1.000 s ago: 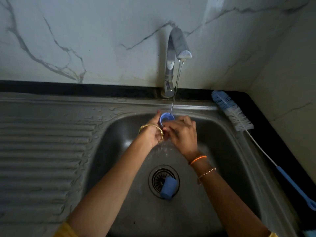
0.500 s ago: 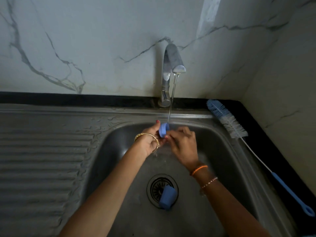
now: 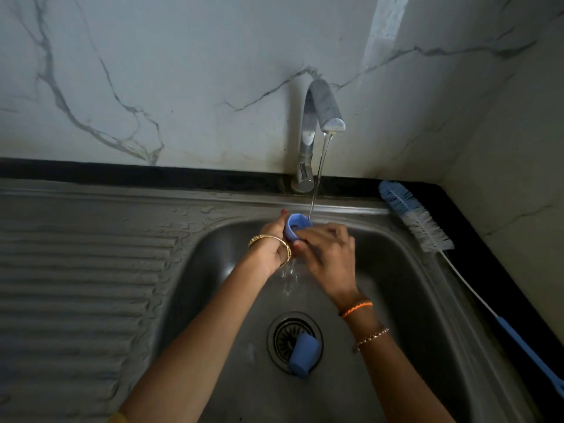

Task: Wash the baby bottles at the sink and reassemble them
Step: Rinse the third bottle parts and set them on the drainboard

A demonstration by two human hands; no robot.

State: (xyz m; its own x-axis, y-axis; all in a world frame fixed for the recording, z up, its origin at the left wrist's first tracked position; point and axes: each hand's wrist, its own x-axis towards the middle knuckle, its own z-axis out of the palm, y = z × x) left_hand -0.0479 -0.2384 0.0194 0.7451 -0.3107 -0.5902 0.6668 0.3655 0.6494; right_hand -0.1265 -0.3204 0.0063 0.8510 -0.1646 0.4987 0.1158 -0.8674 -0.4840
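A small blue bottle ring (image 3: 294,227) is held under the thin stream of water from the tap (image 3: 319,123), at the back of the steel sink (image 3: 406,270). My left hand (image 3: 271,242) grips the ring from the left. My right hand (image 3: 326,253) holds it from the right, fingers curled on its rim. Water runs off below the hands. A blue bottle cap (image 3: 303,355) lies on its side over the drain (image 3: 282,337). No bottle body is in view.
A long blue and white bottle brush (image 3: 427,233) lies on the black counter along the sink's right rim, handle toward me. A ribbed steel draining board (image 3: 76,285) stretches to the left. Marble walls close the back and right.
The blue ring has turned in my hands, from edge-on half a second ago to its opening facing up under the stream. Both hands stay under the tap.
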